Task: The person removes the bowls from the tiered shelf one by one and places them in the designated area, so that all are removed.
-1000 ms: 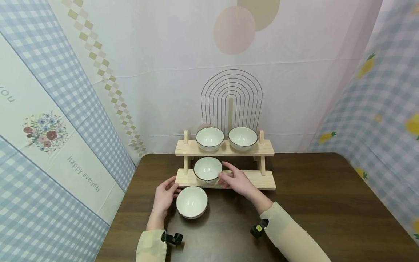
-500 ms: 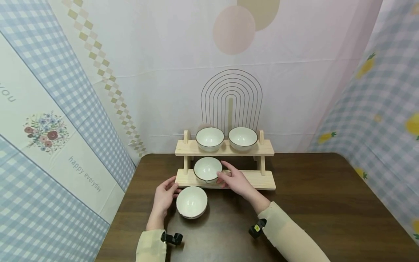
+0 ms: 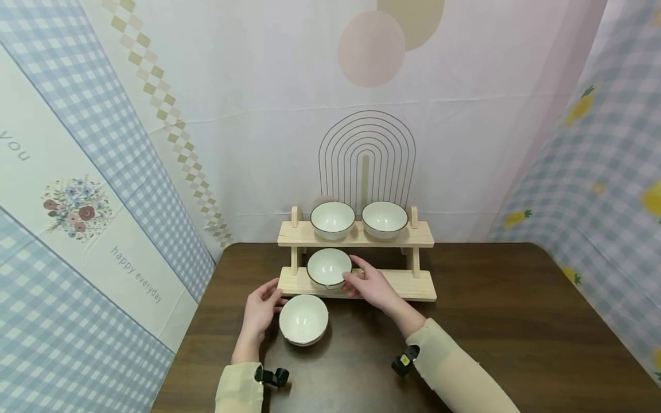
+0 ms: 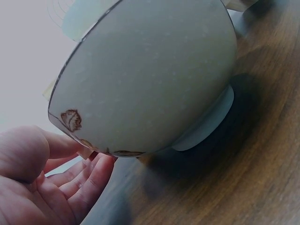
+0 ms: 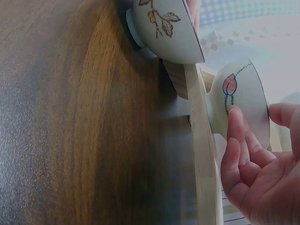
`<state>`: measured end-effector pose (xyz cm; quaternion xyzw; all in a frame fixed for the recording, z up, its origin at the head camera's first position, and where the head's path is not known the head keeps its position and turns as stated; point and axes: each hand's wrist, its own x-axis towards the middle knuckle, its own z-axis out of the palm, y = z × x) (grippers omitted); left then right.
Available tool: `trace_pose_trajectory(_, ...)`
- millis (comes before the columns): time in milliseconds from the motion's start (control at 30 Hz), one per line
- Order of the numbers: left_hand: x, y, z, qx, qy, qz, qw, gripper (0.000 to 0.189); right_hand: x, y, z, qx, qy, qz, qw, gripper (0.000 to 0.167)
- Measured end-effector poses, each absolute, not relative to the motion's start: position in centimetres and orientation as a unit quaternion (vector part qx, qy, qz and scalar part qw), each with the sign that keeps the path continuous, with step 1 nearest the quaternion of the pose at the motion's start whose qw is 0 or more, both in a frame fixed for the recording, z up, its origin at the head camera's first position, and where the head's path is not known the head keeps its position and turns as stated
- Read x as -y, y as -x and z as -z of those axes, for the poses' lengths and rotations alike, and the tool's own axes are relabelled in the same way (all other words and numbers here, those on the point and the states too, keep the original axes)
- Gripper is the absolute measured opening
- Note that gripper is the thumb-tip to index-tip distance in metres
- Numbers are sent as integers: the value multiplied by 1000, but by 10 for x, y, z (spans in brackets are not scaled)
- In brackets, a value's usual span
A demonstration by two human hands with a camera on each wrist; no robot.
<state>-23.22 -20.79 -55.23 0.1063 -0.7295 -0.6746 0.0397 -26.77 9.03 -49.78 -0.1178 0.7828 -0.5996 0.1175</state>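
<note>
A white bowl with a dark rim [image 3: 329, 268] sits toward the left of the lower board of a two-tier wooden rack [image 3: 395, 284]. My right hand [image 3: 370, 285] holds this bowl from its right side. In the right wrist view, the thumb is at its rim and the fingers lie along its outer wall, by a red tulip print. At the rack's lower left corner, my left hand [image 3: 262, 307] pinches the end of the board between thumb and fingers. Just right of that hand, another white bowl [image 3: 303, 320] with brown leaf prints stands on the table.
Two more white bowls, a left one [image 3: 333, 220] and a right one [image 3: 384, 219], stand side by side on the upper board. A printed cloth [image 3: 258, 149] hangs behind the dark wooden table [image 3: 496, 327]. Checked cloths flank both sides.
The hands and bowls keep their places on the rack and table. The head view has shifted very slightly.
</note>
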Motion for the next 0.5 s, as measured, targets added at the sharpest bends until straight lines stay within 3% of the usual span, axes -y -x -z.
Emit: trace_pose_trajectory(500,206,230,551,732,-106,671,43,41,-89,267,501,-792,114,587,121,72)
